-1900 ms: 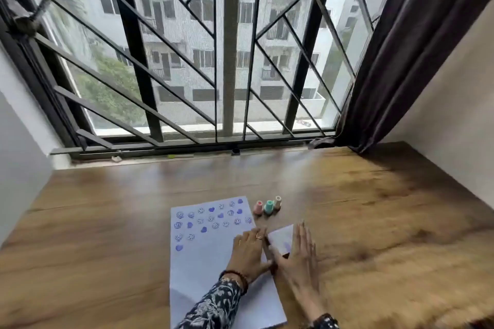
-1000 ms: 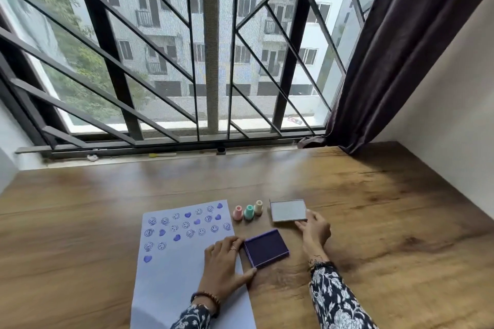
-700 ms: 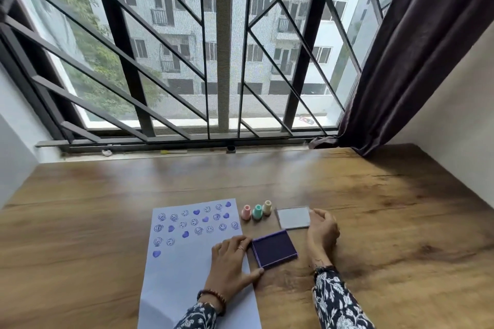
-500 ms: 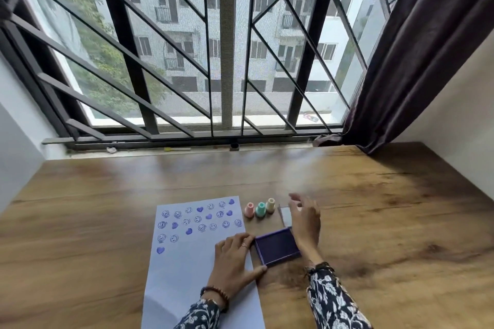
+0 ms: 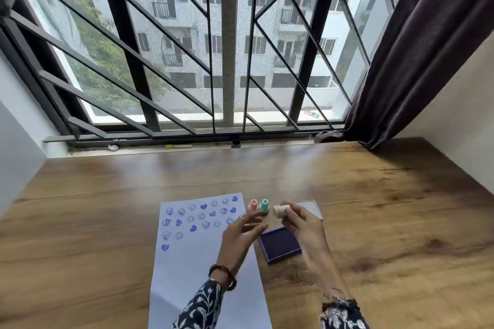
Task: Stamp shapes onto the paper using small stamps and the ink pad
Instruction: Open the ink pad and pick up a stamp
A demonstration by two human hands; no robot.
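A white sheet of paper (image 5: 192, 262) lies on the wooden table, its top part covered with several purple smiley, swirl and heart prints. To its right the open purple ink pad (image 5: 280, 244) lies flat, with its lid (image 5: 311, 207) behind it. A pink stamp (image 5: 253, 205) and a teal stamp (image 5: 264, 205) stand upright beside the paper's top right corner. My right hand (image 5: 302, 222) holds a cream stamp (image 5: 280, 210) tilted sideways above the pad. Over the paper's right edge hovers my left hand (image 5: 240, 234), fingers spread, holding nothing.
The wooden table (image 5: 387, 222) runs back to a window with a black metal grille (image 5: 230, 61). A dark curtain (image 5: 417, 48) hangs at the right, against a white wall. Small bits lie on the window sill (image 5: 176, 146).
The ink pad's lid was taken off and laid behind the pad. My right hand then picked up the cream stamp from the row. My left hand lifted off the paper.
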